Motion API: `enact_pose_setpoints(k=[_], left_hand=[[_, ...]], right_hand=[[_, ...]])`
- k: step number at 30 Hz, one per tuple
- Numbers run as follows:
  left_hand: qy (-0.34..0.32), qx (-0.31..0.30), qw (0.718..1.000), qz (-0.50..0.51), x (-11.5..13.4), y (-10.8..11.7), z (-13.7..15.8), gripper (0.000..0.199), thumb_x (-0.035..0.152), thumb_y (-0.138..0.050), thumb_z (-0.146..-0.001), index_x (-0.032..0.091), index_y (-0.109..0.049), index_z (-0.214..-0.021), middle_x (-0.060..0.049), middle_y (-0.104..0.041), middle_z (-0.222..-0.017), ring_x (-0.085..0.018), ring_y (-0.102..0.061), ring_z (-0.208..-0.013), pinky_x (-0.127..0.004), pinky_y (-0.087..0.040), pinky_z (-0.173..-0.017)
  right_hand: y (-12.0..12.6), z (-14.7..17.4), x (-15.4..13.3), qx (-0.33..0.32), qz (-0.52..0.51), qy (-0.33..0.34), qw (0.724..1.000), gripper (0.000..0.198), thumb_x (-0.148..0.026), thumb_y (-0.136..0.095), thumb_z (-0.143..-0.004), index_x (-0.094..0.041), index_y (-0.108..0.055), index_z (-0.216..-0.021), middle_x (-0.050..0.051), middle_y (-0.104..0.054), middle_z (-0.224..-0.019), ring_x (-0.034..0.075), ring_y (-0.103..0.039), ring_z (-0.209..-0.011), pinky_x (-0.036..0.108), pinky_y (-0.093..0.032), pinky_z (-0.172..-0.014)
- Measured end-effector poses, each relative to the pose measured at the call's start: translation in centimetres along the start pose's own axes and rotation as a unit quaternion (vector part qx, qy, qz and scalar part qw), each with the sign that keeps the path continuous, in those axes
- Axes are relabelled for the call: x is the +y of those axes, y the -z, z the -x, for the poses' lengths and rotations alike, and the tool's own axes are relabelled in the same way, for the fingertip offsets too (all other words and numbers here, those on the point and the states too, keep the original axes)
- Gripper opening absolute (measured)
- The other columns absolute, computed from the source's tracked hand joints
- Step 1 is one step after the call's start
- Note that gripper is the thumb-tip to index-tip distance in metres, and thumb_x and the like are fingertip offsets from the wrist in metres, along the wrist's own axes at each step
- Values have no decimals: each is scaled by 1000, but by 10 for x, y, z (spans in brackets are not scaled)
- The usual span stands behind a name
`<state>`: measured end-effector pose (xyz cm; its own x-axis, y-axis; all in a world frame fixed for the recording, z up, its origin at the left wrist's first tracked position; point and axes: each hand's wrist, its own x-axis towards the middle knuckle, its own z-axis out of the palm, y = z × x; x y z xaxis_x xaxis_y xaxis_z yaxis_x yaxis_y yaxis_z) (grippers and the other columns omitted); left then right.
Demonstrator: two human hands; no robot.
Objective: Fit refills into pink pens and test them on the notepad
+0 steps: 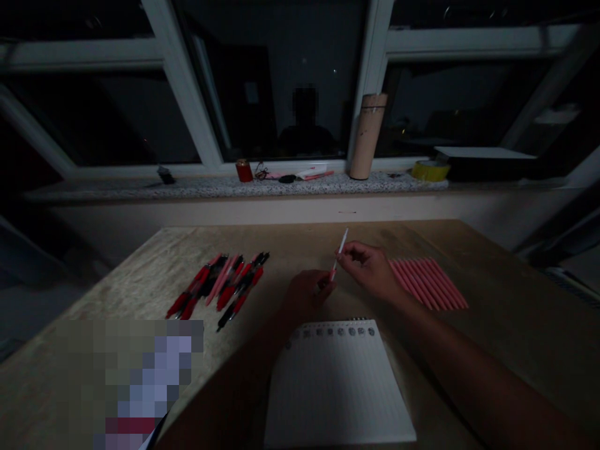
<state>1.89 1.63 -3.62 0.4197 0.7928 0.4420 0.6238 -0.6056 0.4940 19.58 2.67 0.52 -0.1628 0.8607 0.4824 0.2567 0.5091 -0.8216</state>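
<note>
Between my two hands, above the far side of the notepad, a slim pen [344,239] stands tilted. Its upper part is white and its lower end pinkish red. My left hand [312,290] pinches the lower end. My right hand [368,265] grips the white part higher up with thumb and fingertips. Below the hands lies an open spiral notepad [342,387] with lined paper and a row of small dark scribbles along its top. To the right, partly behind my right hand, several pink pens [429,284] lie side by side in a neat row.
Left on the table [300,240] is a looser group of red, black and pink pens [239,281]. A blurred-out patch [154,375] covers the lower left. On the windowsill stand a tan cylinder [368,137], a red jar [244,170] and a yellow tape roll [429,170].
</note>
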Motion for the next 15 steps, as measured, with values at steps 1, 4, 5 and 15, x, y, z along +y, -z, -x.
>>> enact_pose_setpoints(k=[1, 4, 5, 15], left_hand=[[2, -1, 1000, 2, 0, 1, 0, 30, 43, -47, -85, 18, -64, -87, 0, -66, -76, -14, -58, -71, -25, -41, -71], [13, -9, 1000, 12, 1, 2, -1, 32, 44, -44, -86, 18, -62, -86, 0, -65, -75, -14, -58, -71, -24, -41, -70], [14, -12, 1000, 17, 1, 2, -1, 33, 45, -43, -87, 18, -62, -87, 0, -65, -75, -14, -58, -71, -24, -41, -70], [3, -41, 998, 50, 3, 4, -1, 35, 44, -40, -89, 17, -61, -84, 1, -63, -73, -13, -57, -68, -23, -39, -67]], right_hand=[[-1, 1, 1, -13, 10, 4, 1000, 14, -29, -58, -79, -16, -62, -78, -1, -55, -66, 11, -49, -61, 22, -39, -59], [-3, 2, 3, -45, 18, 0, 999, 14, -29, -57, -80, -16, -62, -80, -1, -55, -67, 12, -50, -63, 23, -39, -61], [-3, 2, 3, -49, 16, -4, 999, 15, -30, -56, -81, -16, -62, -82, -1, -55, -67, 12, -51, -63, 23, -39, -61], [-8, 3, 0, -55, 11, -26, 998, 26, -39, -52, -84, -16, -62, -78, 1, -59, -70, 13, -54, -63, 24, -41, -61]])
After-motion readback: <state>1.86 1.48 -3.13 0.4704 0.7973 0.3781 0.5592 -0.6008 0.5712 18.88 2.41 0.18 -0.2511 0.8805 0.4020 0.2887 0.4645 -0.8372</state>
